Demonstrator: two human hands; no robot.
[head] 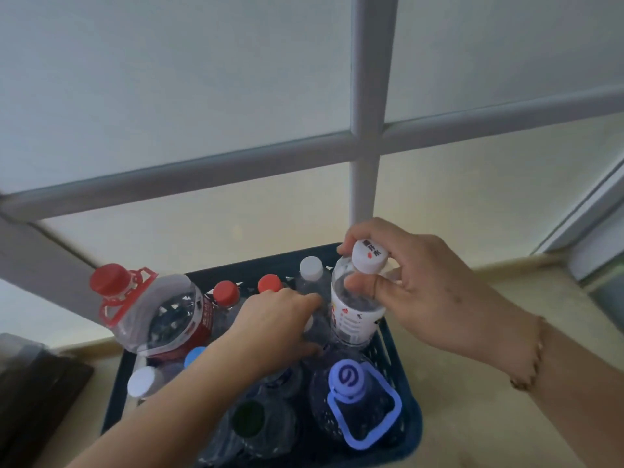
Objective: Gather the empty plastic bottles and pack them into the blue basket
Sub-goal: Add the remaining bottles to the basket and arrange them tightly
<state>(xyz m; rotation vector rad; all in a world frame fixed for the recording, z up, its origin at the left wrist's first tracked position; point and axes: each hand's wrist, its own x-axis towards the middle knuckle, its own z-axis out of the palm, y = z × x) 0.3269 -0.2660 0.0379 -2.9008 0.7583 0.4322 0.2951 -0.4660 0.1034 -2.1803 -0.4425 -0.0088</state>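
On the beige floor [472, 383], right hand [422, 285] fingers [363, 285] pinch a bottle [354, 309] neck; left hand [280, 319] grips another.

Frosted window [202, 79]; pale sill [472, 383]; dark box [37, 393]

The left hand [280, 319] hides its fingertips among crowded bottles [310, 275].

The basket [410, 430] is dark blue with a lattice wall. One large clear bottle [162, 312] has a red cap, red handle ring and red label; another [354, 400] has a lilac cap and handle. The held bottle [354, 315] has a white cap with red print.
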